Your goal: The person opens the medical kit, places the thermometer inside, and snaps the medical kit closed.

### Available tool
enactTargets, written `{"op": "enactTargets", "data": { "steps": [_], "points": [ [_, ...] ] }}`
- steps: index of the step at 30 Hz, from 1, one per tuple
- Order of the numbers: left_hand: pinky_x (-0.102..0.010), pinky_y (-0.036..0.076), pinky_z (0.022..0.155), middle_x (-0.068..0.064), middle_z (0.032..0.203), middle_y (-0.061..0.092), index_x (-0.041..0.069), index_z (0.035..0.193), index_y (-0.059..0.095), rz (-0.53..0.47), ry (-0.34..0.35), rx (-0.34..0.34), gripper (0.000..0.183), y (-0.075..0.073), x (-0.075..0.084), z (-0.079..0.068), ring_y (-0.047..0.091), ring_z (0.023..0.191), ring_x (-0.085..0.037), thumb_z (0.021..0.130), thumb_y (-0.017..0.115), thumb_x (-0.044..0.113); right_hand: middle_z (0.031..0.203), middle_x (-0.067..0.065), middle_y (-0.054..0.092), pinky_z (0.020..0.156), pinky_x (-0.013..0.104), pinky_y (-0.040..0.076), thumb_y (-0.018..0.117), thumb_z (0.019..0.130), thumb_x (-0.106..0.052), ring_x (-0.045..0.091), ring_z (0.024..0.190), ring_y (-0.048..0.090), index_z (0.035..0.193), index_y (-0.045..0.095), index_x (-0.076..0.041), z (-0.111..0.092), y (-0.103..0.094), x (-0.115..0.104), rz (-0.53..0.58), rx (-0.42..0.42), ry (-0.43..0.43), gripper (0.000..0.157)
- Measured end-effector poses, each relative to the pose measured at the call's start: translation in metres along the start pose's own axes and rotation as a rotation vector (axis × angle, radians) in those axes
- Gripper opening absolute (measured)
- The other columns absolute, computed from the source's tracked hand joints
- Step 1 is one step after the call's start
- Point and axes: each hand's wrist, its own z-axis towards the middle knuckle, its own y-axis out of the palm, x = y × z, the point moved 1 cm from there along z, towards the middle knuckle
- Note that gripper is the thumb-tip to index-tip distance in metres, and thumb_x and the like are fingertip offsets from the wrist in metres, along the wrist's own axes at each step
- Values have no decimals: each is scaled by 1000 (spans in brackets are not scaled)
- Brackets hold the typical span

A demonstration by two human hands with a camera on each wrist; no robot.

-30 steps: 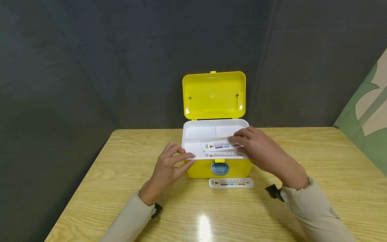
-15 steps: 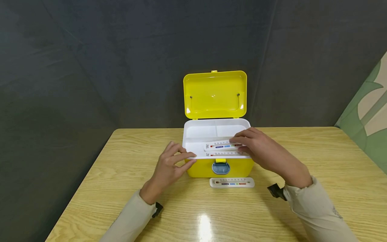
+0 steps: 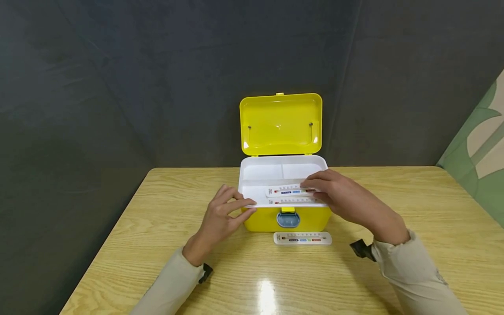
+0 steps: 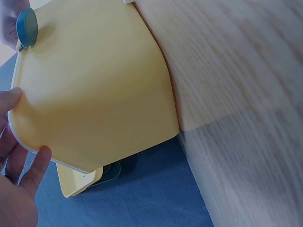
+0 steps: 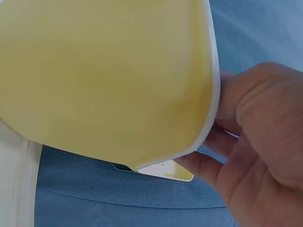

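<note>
Right of centre in the head view, a white thermometer (image 3: 286, 191) runs left to right, nearly level, its red bulb end pointing left, the other end tucked beneath the right hand (image 3: 342, 197). And that hand has it pinched between fingertips and thumb! Rounded corner, fine scale along the top, coloured blocks below: purple, blue, green, red. It's at the long front section of the white tray (image 3: 253, 192); whether it touches the floor, I can't tell. Just below it, roughly parallel, lies a second thermometer (image 3: 293, 201), inside that same section. Behind, a divider splits the back in two. Lower left, the left hand (image 3: 220, 216) pinches the rim of the yellow box (image 3: 260, 221), lid (image 3: 279, 118) raised behind. Below the box, a third thermometer (image 3: 302, 238) lies lengthwise on the table (image 3: 315, 280).
</note>
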Motion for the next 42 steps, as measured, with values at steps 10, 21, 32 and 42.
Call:
{"op": "enactTargets", "data": {
  "steps": [10,21,32,42],
  "points": [
    [-25,41,68,0,80,58,12,91,80,2,-19,-12,17,-2,1,0,46,81,-16,75,86,13,116,7,68,85,40,58,80,78,5,23,102,64,118,72,-8,-2,-5,1,-15,35,-22,42],
    [-25,40,68,0,80,57,12,90,80,-10,15,16,17,0,-3,0,46,80,-15,75,87,11,113,6,69,86,42,57,79,82,-5,23,101,64,115,73,-9,-9,-11,-3,-28,67,-40,34],
    [-24,41,67,0,80,57,11,90,80,-10,22,24,18,4,-4,-3,46,80,-16,74,87,10,112,0,69,85,39,58,81,82,-14,18,101,65,115,74,-13,-19,-7,-21,-18,90,-125,33],
    [-25,42,68,0,79,57,11,90,79,-19,16,20,18,3,-5,0,47,80,-16,74,87,10,117,-6,66,91,37,53,61,100,-34,14,107,61,121,69,-17,-35,3,-22,-23,164,-217,29]
  ]
}}
